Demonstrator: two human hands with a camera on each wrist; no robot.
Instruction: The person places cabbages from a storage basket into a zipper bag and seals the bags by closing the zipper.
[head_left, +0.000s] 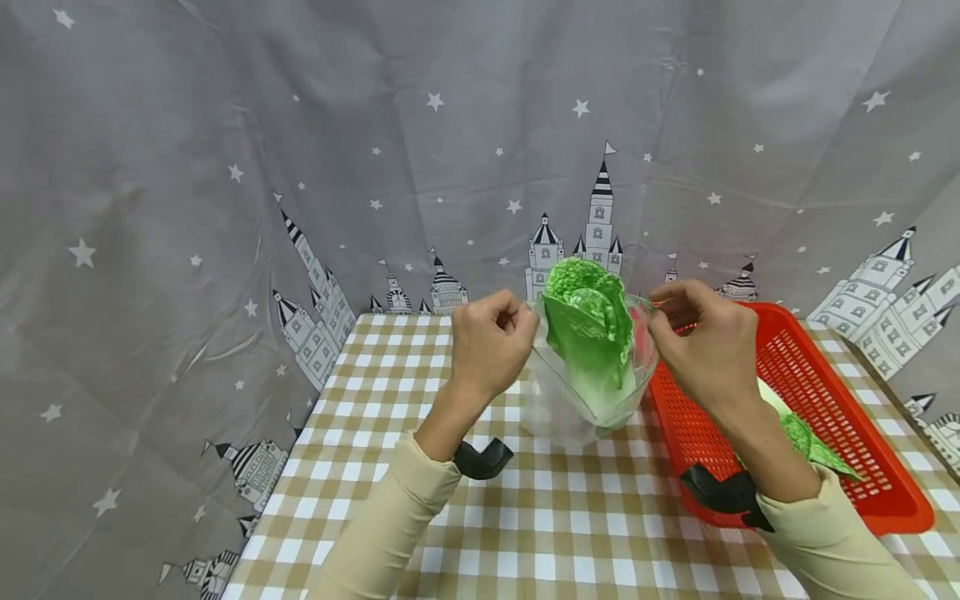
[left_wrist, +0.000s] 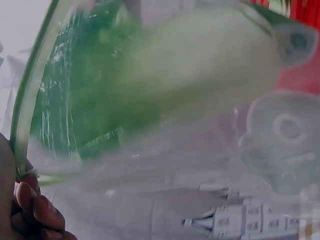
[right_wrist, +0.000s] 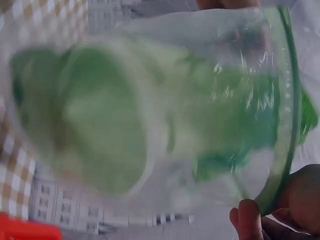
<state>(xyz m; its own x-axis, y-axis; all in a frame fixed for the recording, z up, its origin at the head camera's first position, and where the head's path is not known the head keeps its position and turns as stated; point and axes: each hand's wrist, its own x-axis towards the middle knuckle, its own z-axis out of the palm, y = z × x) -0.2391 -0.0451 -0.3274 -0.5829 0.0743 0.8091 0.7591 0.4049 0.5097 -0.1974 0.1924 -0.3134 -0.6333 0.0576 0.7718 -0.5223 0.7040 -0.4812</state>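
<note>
A clear zip bag hangs above the table with its mouth spread. A head of napa cabbage stands in it, leafy top poking out above the rim and pale base down inside. My left hand pinches the left end of the bag's mouth. At the opposite end, my right hand pinches the rim between thumb and fingers. The green strip along the mouth shows in the right wrist view. In the left wrist view, a pale cartoon print shows on the bag's film.
To the right stands a red perforated basket, with a leafy green and white vegetable in it, partly behind my right forearm. A brown and white checked cloth covers the table. Behind hangs a grey curtain with stars and castles.
</note>
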